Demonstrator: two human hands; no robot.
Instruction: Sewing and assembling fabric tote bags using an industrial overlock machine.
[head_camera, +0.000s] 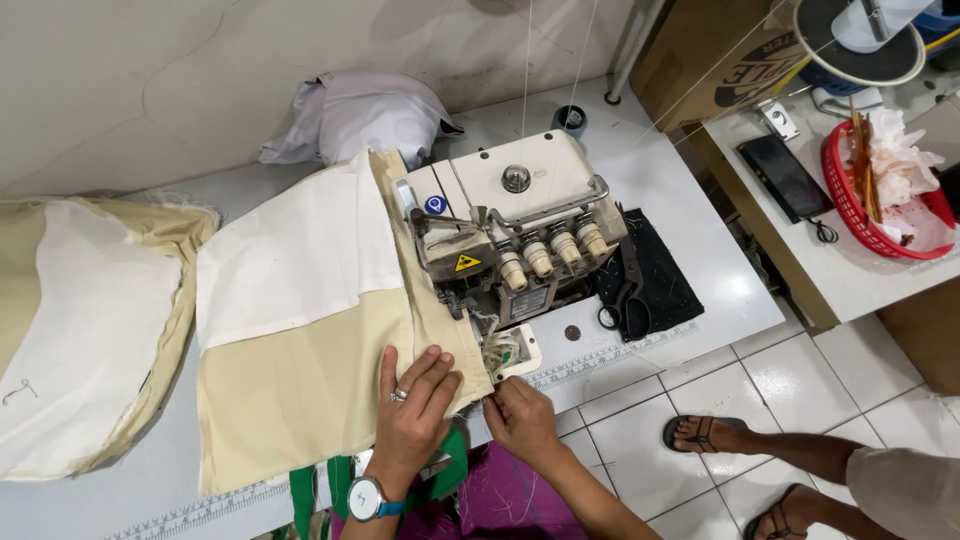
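Observation:
A cream and white fabric piece (300, 330) lies flat on the white sewing table (690, 220), with its right edge fed under an overlock sewing machine (510, 225). My left hand (412, 415), with a ring and a wristwatch, presses flat on the cream fabric near its lower right corner. My right hand (520, 415) pinches the fabric's corner edge just in front of the machine's presser foot. Green straps (330, 480) hang at the table's front edge under my left wrist.
Black scissors (628, 290) lie on a dark cloth right of the machine. A pile of cream and white fabric (80, 330) sits at the left, a white bundle (365, 115) behind. Another person's sandalled feet (700, 432) rest on the tiled floor. A red basket (880, 190) stands on the side table.

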